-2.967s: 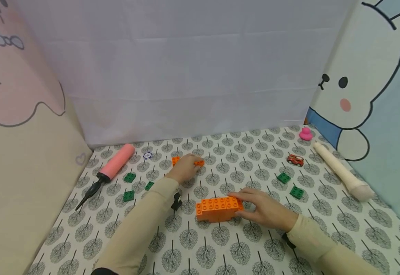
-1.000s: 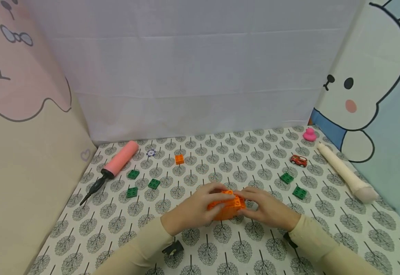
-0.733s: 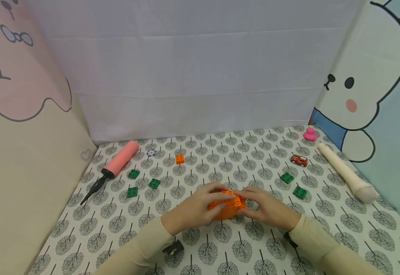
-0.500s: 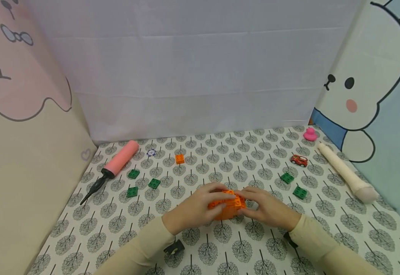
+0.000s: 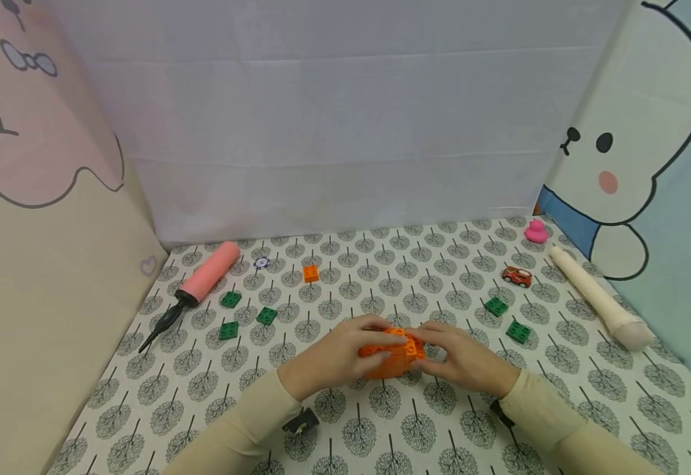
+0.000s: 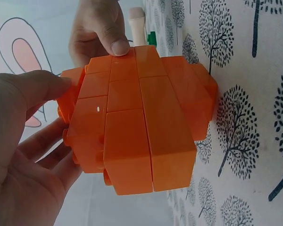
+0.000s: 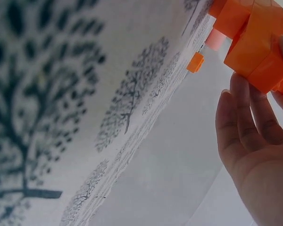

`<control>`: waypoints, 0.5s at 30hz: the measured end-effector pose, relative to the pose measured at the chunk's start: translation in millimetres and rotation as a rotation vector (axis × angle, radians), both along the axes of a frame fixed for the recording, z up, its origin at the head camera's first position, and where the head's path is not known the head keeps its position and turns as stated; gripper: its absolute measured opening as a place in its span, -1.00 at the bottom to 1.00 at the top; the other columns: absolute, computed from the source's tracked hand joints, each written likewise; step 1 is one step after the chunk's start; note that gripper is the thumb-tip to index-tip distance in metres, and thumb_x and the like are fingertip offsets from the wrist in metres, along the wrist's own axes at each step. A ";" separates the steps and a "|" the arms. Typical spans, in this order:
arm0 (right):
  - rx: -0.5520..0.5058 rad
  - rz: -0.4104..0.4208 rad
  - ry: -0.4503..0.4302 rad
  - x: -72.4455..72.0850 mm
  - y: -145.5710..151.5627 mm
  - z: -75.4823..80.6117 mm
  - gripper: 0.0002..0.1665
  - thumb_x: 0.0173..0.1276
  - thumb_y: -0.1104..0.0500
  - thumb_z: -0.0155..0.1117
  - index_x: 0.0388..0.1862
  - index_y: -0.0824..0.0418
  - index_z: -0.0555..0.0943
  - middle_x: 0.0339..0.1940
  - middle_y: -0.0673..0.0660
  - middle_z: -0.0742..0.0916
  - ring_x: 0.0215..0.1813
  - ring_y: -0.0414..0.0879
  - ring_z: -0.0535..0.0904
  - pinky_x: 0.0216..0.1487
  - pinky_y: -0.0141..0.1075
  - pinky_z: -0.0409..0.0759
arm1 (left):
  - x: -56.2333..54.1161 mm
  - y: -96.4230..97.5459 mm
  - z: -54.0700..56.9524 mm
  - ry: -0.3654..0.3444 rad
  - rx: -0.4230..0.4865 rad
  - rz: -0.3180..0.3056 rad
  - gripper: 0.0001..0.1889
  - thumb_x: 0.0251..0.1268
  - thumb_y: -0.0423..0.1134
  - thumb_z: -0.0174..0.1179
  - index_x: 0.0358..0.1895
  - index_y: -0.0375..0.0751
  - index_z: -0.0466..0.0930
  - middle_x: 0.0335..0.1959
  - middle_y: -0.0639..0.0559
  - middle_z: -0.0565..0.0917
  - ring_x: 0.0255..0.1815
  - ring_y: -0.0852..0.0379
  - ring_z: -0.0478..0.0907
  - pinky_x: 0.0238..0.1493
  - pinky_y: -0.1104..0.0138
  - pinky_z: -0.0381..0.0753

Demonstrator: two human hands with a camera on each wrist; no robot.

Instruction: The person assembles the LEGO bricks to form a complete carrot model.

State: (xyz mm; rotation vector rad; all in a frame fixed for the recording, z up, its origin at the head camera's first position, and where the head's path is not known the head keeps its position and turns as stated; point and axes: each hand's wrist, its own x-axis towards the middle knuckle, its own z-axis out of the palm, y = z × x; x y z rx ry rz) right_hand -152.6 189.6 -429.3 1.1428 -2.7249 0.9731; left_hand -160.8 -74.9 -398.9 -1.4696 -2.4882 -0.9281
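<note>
An orange block structure of toy bricks (image 5: 384,369), stepped at its lower side, stands at the middle of the table. My left hand (image 5: 339,356) grips it from the left; in the left wrist view the thumb presses on an orange toy brick (image 6: 71,92) at the studded top, with the fingers behind. My right hand (image 5: 464,361) holds the right end between thumb and fingers. The right wrist view shows its fingertips against the orange structure (image 7: 257,54). Part of the studded top is hidden under the left fingers.
One loose orange brick (image 5: 310,274) lies farther back. Several flat green bricks (image 5: 266,316) are scattered left and right. A pink pump (image 5: 209,274) and a blue-white chip (image 5: 261,263) lie back left. A red toy car (image 5: 517,276), pink duck (image 5: 536,231) and cream tube (image 5: 591,290) lie right.
My left hand came back from the rear of the table to the structure, and one of the orange bricks there is gone. My right hand stayed on the structure. The last second shows almost no movement.
</note>
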 end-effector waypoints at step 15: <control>-0.009 0.022 -0.032 0.0 -0.9 3.2 -0.34 0.35 0.04 0.39 0.42 0.04 0.47 0.09 -0.10 0.65 0.00 -0.26 0.58 0.01 -0.18 0.70 | -1.1 0.0 2.9 0.015 -0.033 -0.009 -0.62 0.32 -0.34 0.28 0.19 -0.05 0.66 0.08 -0.01 0.62 0.01 0.18 0.55 0.05 0.60 0.53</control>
